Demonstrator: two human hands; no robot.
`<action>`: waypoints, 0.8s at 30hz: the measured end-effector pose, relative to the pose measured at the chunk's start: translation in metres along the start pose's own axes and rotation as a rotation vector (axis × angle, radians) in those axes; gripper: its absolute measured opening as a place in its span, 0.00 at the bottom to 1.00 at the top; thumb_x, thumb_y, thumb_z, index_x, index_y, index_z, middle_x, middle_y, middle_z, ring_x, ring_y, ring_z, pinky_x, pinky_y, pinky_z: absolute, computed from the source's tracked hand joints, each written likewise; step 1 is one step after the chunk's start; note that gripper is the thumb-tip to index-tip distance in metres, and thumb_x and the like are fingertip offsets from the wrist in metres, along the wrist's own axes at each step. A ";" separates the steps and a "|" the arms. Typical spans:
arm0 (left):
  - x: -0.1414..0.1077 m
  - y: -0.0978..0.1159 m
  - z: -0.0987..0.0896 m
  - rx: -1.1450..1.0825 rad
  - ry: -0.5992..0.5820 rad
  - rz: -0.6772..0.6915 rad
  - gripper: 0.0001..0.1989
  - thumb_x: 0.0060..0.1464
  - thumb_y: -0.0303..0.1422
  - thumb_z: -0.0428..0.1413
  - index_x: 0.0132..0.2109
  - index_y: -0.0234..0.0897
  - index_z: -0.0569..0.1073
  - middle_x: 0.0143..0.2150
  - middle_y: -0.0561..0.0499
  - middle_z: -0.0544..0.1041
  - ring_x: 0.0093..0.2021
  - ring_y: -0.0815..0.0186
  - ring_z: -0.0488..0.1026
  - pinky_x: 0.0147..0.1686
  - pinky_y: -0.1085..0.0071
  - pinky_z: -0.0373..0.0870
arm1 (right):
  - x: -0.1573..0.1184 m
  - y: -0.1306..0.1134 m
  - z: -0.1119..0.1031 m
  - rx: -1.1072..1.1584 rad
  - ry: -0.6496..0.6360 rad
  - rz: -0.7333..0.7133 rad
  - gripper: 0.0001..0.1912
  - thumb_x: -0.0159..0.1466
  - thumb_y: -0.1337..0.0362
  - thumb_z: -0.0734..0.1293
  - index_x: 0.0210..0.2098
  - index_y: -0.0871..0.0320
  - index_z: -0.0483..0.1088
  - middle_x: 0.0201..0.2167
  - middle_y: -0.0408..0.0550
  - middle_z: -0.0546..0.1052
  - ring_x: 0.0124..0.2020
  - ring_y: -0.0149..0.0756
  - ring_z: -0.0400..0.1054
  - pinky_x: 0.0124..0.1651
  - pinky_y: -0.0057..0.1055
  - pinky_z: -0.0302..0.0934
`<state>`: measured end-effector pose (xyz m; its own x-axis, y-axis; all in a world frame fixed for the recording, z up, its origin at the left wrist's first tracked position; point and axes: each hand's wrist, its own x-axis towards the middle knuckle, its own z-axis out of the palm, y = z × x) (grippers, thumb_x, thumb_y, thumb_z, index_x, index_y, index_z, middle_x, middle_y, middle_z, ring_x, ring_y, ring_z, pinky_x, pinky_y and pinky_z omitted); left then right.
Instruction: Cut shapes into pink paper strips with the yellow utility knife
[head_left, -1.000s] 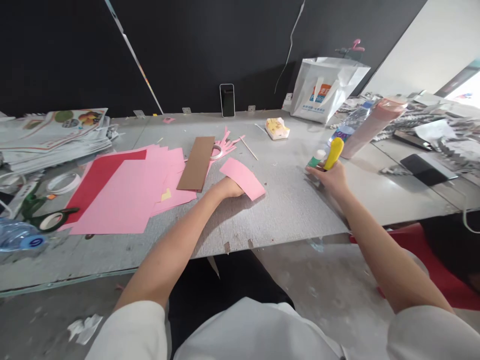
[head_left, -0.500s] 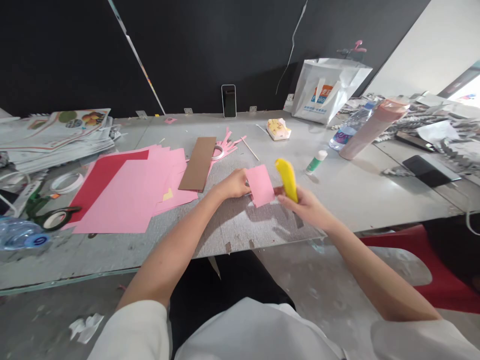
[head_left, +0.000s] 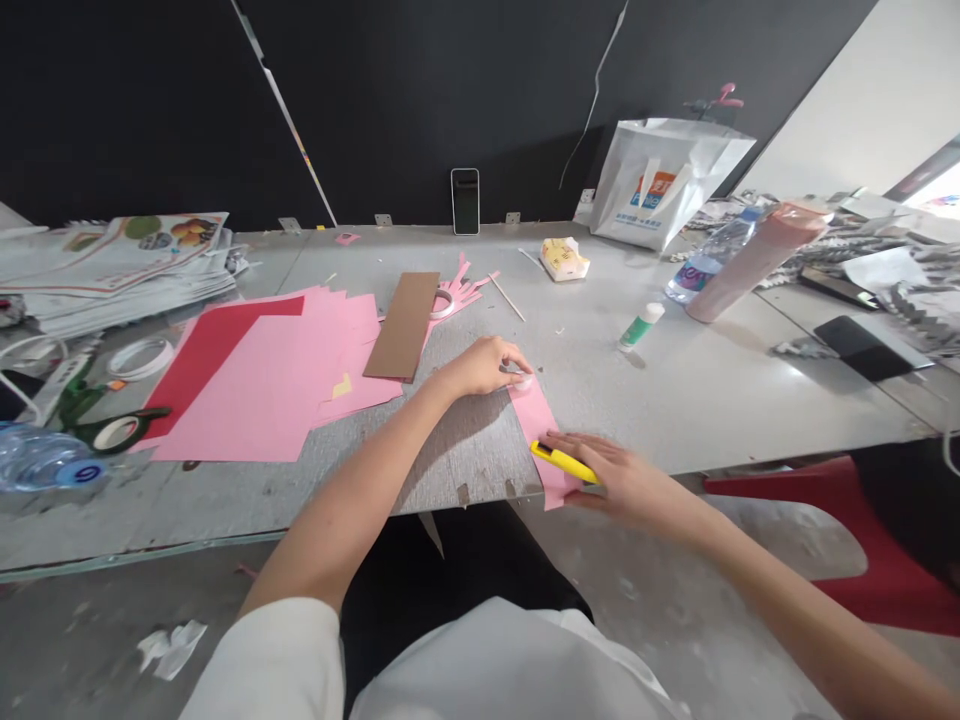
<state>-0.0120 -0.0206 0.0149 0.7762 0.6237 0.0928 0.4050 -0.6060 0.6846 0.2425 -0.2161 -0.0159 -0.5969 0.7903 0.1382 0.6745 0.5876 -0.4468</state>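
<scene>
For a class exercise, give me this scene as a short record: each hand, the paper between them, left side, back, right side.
Left hand: fingertips at the pink strip's far end
Right hand: holding yellow tool, over strip's near part
Paper: pink strip, between both hands
Left side: pink sheets, brown card
Back: upright phone, dark wall
Right side: glue stick

Soft, fairly even light is spread over the grey table (head_left: pixel 581 372), glare is thrown on it to the right of the glue stick (head_left: pixel 641 327), and the opening (head_left: pixel 930 195) far behind that stick is nearly washed out. Left of the glue stick, a diffuse shadow is cast beneath the left forearm (head_left: pixel 386 450). The right hand (head_left: pixel 619 478), nearer than the glue stick, is slightly blurred, and shapes far to either side are stretched.
</scene>
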 end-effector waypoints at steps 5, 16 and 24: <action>0.000 0.000 0.000 0.005 0.009 0.002 0.09 0.61 0.29 0.65 0.48 0.41 0.86 0.48 0.46 0.85 0.48 0.59 0.79 0.49 0.63 0.72 | -0.007 0.002 0.032 -0.106 0.155 -0.111 0.41 0.75 0.67 0.66 0.81 0.50 0.45 0.74 0.56 0.66 0.73 0.50 0.65 0.72 0.56 0.67; 0.000 -0.006 -0.006 -0.133 -0.038 -0.033 0.07 0.58 0.29 0.67 0.44 0.44 0.88 0.50 0.47 0.87 0.52 0.58 0.82 0.57 0.61 0.74 | 0.045 -0.070 0.072 -0.145 0.287 -0.123 0.34 0.73 0.54 0.70 0.71 0.65 0.62 0.68 0.72 0.71 0.72 0.63 0.65 0.68 0.61 0.70; 0.005 -0.012 -0.009 -0.184 -0.094 -0.040 0.08 0.57 0.29 0.67 0.43 0.46 0.88 0.51 0.48 0.87 0.52 0.58 0.83 0.58 0.62 0.74 | 0.065 -0.090 0.086 -0.136 0.330 -0.032 0.33 0.75 0.60 0.67 0.73 0.69 0.58 0.66 0.74 0.72 0.70 0.65 0.66 0.64 0.62 0.70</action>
<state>-0.0169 -0.0059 0.0139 0.8066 0.5911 0.0009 0.3481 -0.4762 0.8075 0.1054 -0.2321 -0.0426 -0.4610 0.7716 0.4383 0.7228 0.6130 -0.3190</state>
